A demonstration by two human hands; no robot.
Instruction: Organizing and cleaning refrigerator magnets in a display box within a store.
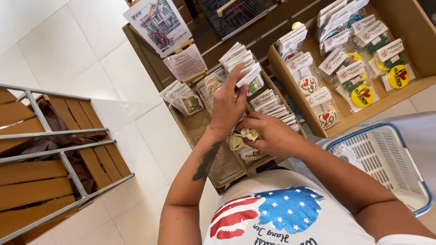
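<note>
Over woven basket (200,131) on souvenir stand: left hand (227,106) pinching carded packet (249,75), right hand (268,136) closed round cream-yellow trinkets (243,136); looks mid-sorting, next move needs careful slotting into row

The woven tray (200,129) looked like rough, matt natural fibre, and the small packets (236,56) standing in it were glossy clear plastic with matt white paper header cards, one of which the left hand (228,106) pinched while the right hand (268,136) held a shiny wrapped piece (247,134). The box (399,97) beside it was plain matt cardboard, the basket (386,159) smooth white plastic with a blue rim, the floor (59,50) smooth pale tile with a soft sheen. The crate (32,181) was orange-brown wooden slats behind dull grey metal bars, with limp dark cloth (54,122) between them
</note>
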